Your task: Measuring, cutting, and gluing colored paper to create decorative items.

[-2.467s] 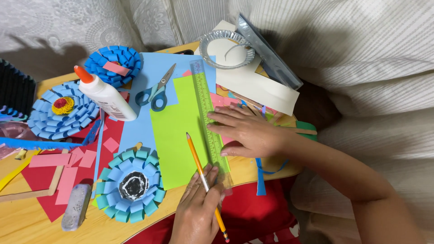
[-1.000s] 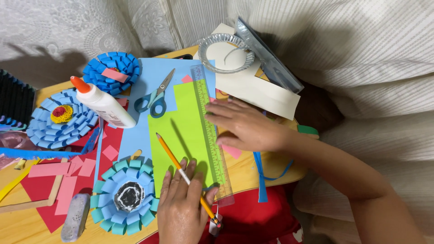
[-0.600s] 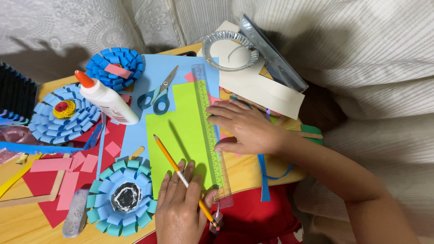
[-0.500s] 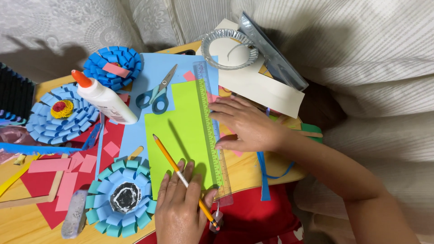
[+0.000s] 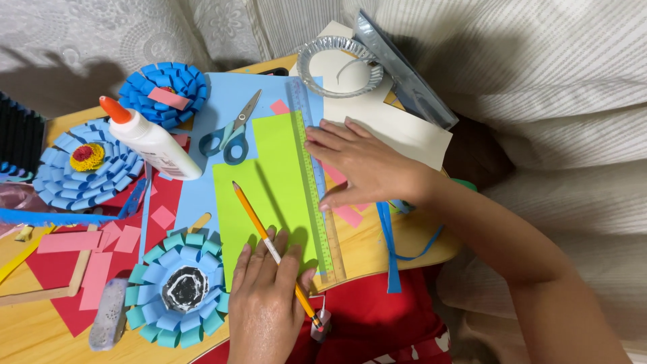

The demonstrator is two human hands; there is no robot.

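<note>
Pencil (image 5: 269, 244) — tip up-left, ruler (image 5: 314, 182) lengthwise beside

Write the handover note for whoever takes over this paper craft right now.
Left hand: grips the pencil and rests on the green paper; the tip sits on the sheet, away from the ruler.
Right hand: flat, pressing the ruler along the paper's right edge.
Done: ruler placed.
Left: no pencil line shows on the paper yet.
Scissors and glue bottle lie at upper left.
</note>
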